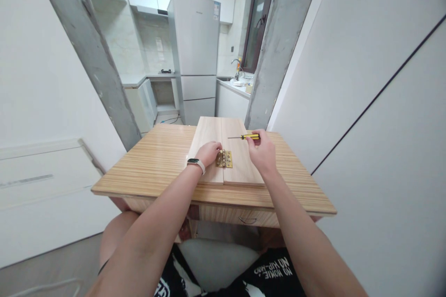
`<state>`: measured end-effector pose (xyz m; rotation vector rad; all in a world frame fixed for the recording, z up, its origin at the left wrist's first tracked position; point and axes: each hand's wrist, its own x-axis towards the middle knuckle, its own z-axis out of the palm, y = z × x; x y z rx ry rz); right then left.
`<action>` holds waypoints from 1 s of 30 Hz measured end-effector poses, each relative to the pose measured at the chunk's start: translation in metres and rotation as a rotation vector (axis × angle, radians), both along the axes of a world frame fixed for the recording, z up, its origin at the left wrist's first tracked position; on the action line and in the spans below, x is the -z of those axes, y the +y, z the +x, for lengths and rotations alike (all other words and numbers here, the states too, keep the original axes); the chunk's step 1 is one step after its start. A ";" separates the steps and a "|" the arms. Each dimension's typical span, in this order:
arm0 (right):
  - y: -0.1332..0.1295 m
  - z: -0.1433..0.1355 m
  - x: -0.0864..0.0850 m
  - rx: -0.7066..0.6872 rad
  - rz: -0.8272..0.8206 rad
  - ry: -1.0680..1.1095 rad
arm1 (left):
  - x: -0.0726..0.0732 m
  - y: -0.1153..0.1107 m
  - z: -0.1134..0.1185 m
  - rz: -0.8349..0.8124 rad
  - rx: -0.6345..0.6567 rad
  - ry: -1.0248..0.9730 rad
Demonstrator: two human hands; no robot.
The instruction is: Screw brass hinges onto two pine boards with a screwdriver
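Note:
Two pale wooden boards lie side by side on the desk, the left board and the right board meeting at a seam. A brass hinge lies across that seam near the front. My left hand, with a light wristband, rests on the left board with its fingers pinched at the hinge's upper left corner; what they hold is too small to name. Above the right board, my right hand grips a yellow and black screwdriver, its shaft pointing left, apart from the hinge.
The striped wooden desk has a drawer handle at its front. Beyond it stand a grey refrigerator and a sink counter. White panels flank both sides. My legs are under the desk's front edge.

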<state>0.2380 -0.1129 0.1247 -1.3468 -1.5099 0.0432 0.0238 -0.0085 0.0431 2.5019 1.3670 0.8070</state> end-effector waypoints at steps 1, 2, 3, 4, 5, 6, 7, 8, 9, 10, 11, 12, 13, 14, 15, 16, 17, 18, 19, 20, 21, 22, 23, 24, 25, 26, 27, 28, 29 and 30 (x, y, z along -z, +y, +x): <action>-0.003 0.004 0.007 0.020 0.004 0.038 | 0.000 0.001 0.001 0.000 -0.001 0.001; -0.005 0.007 0.013 0.032 0.002 0.068 | 0.000 0.002 0.001 -0.004 -0.001 0.004; -0.007 0.010 0.018 0.036 0.002 0.096 | 0.000 0.002 0.002 -0.011 -0.001 0.007; -0.008 0.012 0.023 0.035 0.002 0.123 | 0.000 0.003 0.002 -0.018 -0.002 0.012; -0.009 0.014 0.028 0.033 0.003 0.149 | 0.000 0.004 0.002 -0.024 -0.004 0.015; -0.010 0.015 0.032 0.033 0.007 0.174 | 0.000 0.004 0.002 -0.026 -0.007 0.016; -0.011 0.016 0.036 0.033 0.013 0.199 | 0.000 0.005 0.002 -0.024 -0.011 0.016; -0.011 0.017 0.039 0.036 0.020 0.223 | 0.000 0.005 0.001 -0.019 -0.017 0.014; -0.011 0.017 0.042 0.040 0.027 0.244 | 0.000 0.005 0.001 -0.013 -0.025 0.014; -0.012 0.016 0.045 0.042 0.033 0.263 | 0.001 0.006 0.000 -0.010 -0.035 0.015; -0.012 0.015 0.047 0.041 0.034 0.280 | 0.001 0.006 0.000 -0.006 -0.048 0.019; -0.012 0.014 0.048 0.040 0.031 0.294 | 0.001 0.005 0.000 -0.004 -0.062 0.027; -0.013 0.012 0.050 0.040 0.026 0.304 | 0.001 0.005 0.000 -0.003 -0.076 0.037; -0.014 0.010 0.051 0.040 0.021 0.310 | 0.000 0.005 0.000 -0.001 -0.087 0.048; -0.015 0.009 0.051 0.039 0.018 0.312 | -0.001 0.005 0.001 0.001 -0.096 0.060; -0.015 0.007 0.052 0.038 0.016 0.313 | -0.002 0.005 0.002 0.004 -0.102 0.073; -0.016 0.005 0.052 0.038 0.017 0.312 | -0.004 0.005 0.003 0.008 -0.107 0.087; -0.017 0.004 0.051 0.037 0.018 0.314 | -0.005 0.005 0.005 0.015 -0.113 0.100; -0.018 0.002 0.051 0.036 0.019 0.318 | -0.007 0.005 0.006 0.026 -0.120 0.112; -0.018 0.002 0.051 0.035 0.020 0.323 | -0.008 0.005 0.007 0.041 -0.129 0.122; -0.019 0.001 0.051 0.036 0.021 0.329 | -0.009 0.006 0.008 0.057 -0.138 0.126; -0.019 0.001 0.052 0.038 0.022 0.334 | -0.010 0.007 0.008 0.069 -0.147 0.124; -0.019 0.002 0.053 0.041 0.022 0.339 | -0.010 0.008 0.008 0.073 -0.155 0.116; -0.018 0.003 0.054 0.044 0.023 0.343 | -0.010 0.010 0.007 0.067 -0.164 0.101; -0.017 0.004 0.055 0.046 0.023 0.348 | -0.009 0.011 0.005 0.053 -0.176 0.081; -0.015 0.006 0.057 0.048 0.023 0.359 | -0.007 0.013 0.002 0.034 -0.192 0.057; -0.014 0.008 0.059 0.048 0.024 0.378 | -0.004 0.015 -0.002 0.013 -0.215 0.031; -0.011 0.011 0.061 0.045 0.026 0.403 | -0.001 0.017 -0.006 -0.002 -0.235 0.005; -0.009 0.014 0.062 0.037 0.030 0.438 | 0.003 0.018 -0.010 -0.009 -0.257 -0.019; -0.006 0.016 0.063 0.024 0.036 0.479 | 0.007 0.020 -0.015 -0.015 -0.271 -0.038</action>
